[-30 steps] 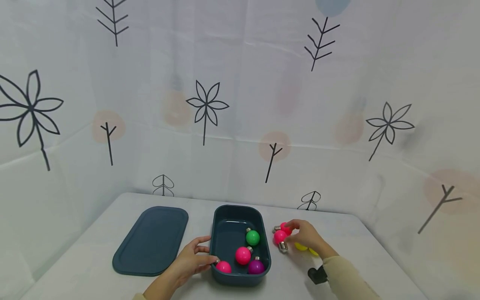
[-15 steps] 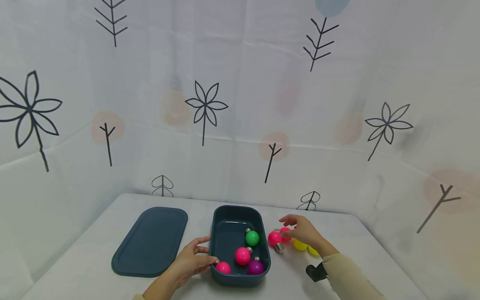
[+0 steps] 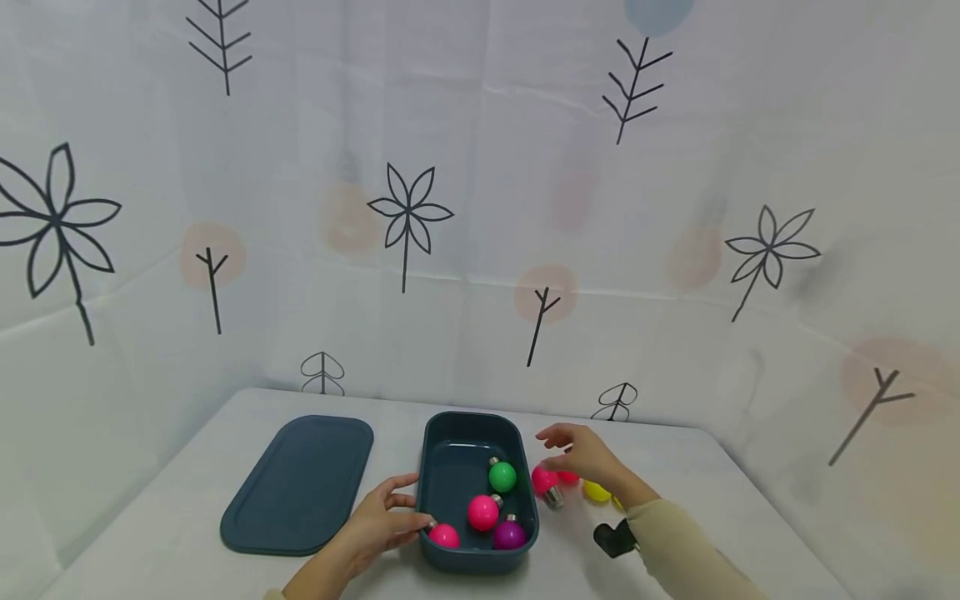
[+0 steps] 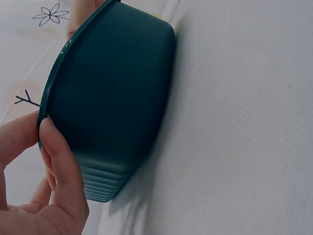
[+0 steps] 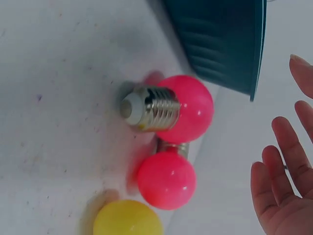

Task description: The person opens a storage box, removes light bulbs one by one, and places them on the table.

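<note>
In the head view a dark teal plastic container (image 3: pixel 437 442) stands mid-table, holding a green bulb (image 3: pixel 502 477), two pink bulbs (image 3: pixel 483 512) and a purple bulb (image 3: pixel 510 535). My left hand (image 3: pixel 384 521) pinches its left rim between thumb and finger, seen closely at the container wall (image 4: pixel 112 88) in the left wrist view. Just right of the container, my right hand (image 3: pixel 588 458) hovers with spread fingers, nothing in them. Below it lie two more pink bulbs (image 5: pixel 188 110), side by side, their metal screw bases showing. Yellow bulbs (image 3: pixel 596 492) sit partly hidden by the right wrist.
A flat dark teal lid (image 3: pixel 300 483) lies on the white table (image 3: pixel 397 575) to the left. A black heart-shaped piece (image 3: pixel 615 539) shows at the right sleeve. Behind the table hangs a white cloth (image 3: pixel 465 333) with plant drawings.
My right hand has moved left toward the container, and the two loose pink bulbs now lie closer to its side. The left hand stays at the rim.
</note>
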